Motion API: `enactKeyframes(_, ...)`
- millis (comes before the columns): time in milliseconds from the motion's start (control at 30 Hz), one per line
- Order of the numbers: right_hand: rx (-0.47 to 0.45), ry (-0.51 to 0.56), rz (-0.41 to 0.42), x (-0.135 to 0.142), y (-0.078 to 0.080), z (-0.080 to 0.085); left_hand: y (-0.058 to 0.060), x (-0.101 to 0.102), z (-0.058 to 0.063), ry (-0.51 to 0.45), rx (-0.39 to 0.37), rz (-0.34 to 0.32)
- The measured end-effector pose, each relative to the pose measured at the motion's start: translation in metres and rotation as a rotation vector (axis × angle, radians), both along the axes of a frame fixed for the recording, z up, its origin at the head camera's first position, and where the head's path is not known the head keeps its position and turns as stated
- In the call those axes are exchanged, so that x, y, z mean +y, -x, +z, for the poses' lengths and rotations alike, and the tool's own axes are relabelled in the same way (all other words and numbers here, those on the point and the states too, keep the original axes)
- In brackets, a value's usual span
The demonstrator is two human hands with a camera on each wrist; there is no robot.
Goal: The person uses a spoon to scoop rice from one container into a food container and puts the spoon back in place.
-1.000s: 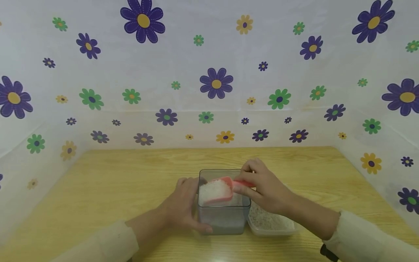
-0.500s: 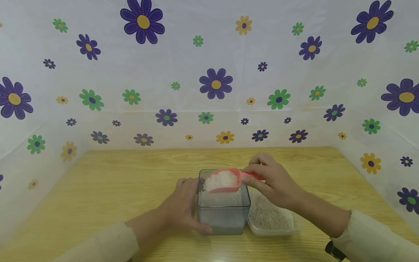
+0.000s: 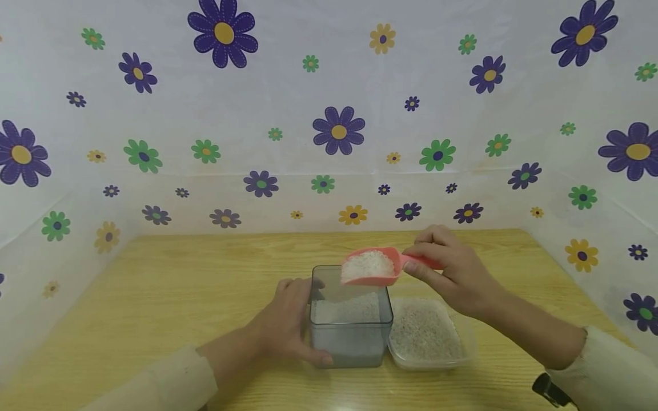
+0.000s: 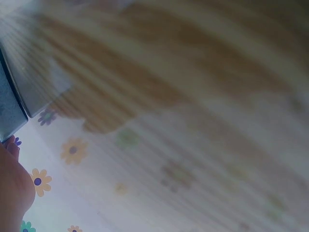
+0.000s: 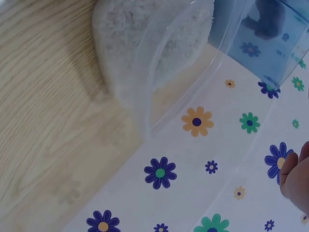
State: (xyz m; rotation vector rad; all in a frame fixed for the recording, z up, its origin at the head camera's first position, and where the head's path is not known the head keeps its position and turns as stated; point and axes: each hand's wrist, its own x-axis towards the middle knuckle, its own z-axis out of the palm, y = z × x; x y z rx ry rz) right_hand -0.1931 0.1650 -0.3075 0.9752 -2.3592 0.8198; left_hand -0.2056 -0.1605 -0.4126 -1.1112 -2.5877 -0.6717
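Note:
My right hand (image 3: pixel 452 271) pinches the handle of a pink scoop (image 3: pixel 374 282), heaped with white rice (image 3: pixel 367 265). The scoop is up over the back right of a see-through grey square container (image 3: pixel 352 345), which has rice inside. My left hand (image 3: pixel 285 322) grips this container's left side, thumb across the front and fingers round the back. In the left wrist view, a corner of the grey container (image 4: pixel 10 108) and part of my left hand (image 4: pixel 14 188) show at the left edge. The right wrist view catches part of my right hand (image 5: pixel 297 179) but not the scoop.
A low clear plastic tub (image 3: pixel 429 363) of rice stands against the grey container's right side. Both rest on a wooden table (image 3: pixel 205 285). White sheeting printed with flowers (image 3: pixel 339 131) hangs behind the table and along both sides.
My right hand has lifted the loaded scoop up and to the right, out of the grey container. More of the rice tub now shows. My left hand and the container have stayed put.

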Motion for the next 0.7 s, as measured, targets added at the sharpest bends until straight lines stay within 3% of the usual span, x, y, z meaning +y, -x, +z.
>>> enactKeyframes(400, 0.049, 0.005, -0.096, 0.043, -0.008, 0.001, 0.003, -0.001, -0.001, -0.015, 0.0, -0.015)
enactKeyframes(700, 0.049, 0.012, -0.184, 0.086, -0.017, -0.028, 0.003, -0.002, -0.003, -0.022, -0.001, -0.026)
